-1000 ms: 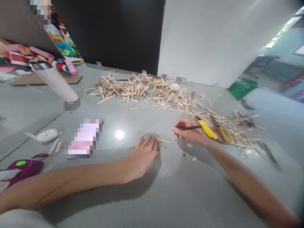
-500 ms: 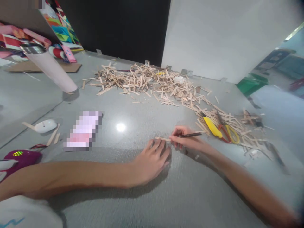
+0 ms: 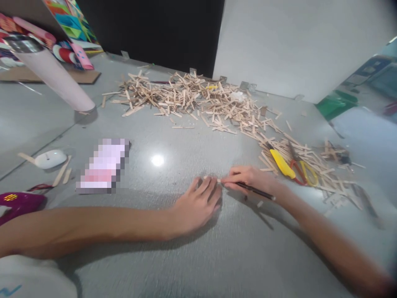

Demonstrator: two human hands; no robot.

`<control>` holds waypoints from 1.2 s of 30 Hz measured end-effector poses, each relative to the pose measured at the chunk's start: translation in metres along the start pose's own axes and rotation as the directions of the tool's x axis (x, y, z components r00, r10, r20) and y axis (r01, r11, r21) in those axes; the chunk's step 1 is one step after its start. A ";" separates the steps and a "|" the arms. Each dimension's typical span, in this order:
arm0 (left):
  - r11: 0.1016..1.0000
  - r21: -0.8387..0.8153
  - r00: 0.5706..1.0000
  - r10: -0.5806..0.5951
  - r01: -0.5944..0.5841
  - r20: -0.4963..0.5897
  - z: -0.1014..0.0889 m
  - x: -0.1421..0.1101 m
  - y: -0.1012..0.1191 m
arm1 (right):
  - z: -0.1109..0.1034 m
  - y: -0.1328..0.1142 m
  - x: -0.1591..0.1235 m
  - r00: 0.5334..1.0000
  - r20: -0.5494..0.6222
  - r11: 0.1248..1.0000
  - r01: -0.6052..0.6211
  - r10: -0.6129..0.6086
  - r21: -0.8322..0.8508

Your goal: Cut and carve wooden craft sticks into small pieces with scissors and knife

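Observation:
My left hand rests on the grey table, its bent fingers pressing down on a small wooden stick. Only a short bit of the stick shows past the fingertips; the rest is covered. Close by on the right, my right hand is closed around a dark pencil. The pencil slants back toward the wrist with its light end out, and its tip is hidden near the stick by the fingers.
A long heap of wooden sticks lies along the back. Right of my hands are a yellow-handled tool and scissors. On the left are a phone, a white mouse, a purple object and a pink bottle.
The pencil has swung so its back end now points down toward my right wrist, and my right hand has turned over it. My left hand stays on the stick. The view has shifted slightly.

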State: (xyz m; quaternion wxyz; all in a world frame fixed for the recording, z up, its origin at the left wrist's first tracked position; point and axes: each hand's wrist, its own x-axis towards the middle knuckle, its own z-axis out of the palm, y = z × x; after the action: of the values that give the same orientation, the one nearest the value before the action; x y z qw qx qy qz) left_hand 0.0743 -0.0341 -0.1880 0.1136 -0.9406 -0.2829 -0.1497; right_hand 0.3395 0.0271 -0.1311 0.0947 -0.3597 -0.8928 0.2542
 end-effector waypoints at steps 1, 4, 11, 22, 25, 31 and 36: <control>1.000 0.001 1.000 -0.001 0.001 0.006 0.000 0.000 0.000 | -0.002 0.000 -0.001 1.000 0.020 1.000 0.018 -0.018 -0.025; 1.000 -0.004 1.000 -0.001 0.002 0.014 -0.002 0.001 0.000 | -0.008 0.001 -0.004 0.999 0.035 0.993 0.011 -0.007 -0.118; 0.999 -0.048 1.000 0.008 -0.007 0.009 -0.004 0.000 0.001 | -0.009 0.003 -0.002 0.991 -0.103 0.996 -0.085 0.086 0.007; 1.000 0.014 0.992 0.022 -0.020 -0.121 -0.004 -0.006 0.008 | 0.021 -0.021 0.006 0.899 0.000 0.718 -0.350 0.439 0.601; 1.000 0.014 0.992 0.025 -0.024 -0.120 -0.003 -0.008 0.010 | 0.029 -0.021 0.007 0.889 -0.009 0.678 -0.344 0.459 0.650; 0.999 0.002 0.991 0.035 -0.035 -0.129 -0.003 -0.009 0.010 | 0.038 -0.022 0.008 0.914 -0.049 0.739 -0.292 0.402 0.607; 1.000 0.003 0.992 0.024 -0.024 -0.124 -0.004 -0.008 0.009 | 0.037 -0.021 0.008 0.913 -0.153 0.831 -0.262 0.379 0.492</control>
State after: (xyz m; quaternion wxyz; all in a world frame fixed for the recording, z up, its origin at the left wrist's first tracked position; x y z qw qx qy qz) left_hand 0.0723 -0.0470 -0.1881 0.1335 -0.9326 -0.2643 -0.2062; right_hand 0.3083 0.0058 -0.1518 0.2422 -0.5008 -0.7143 0.4246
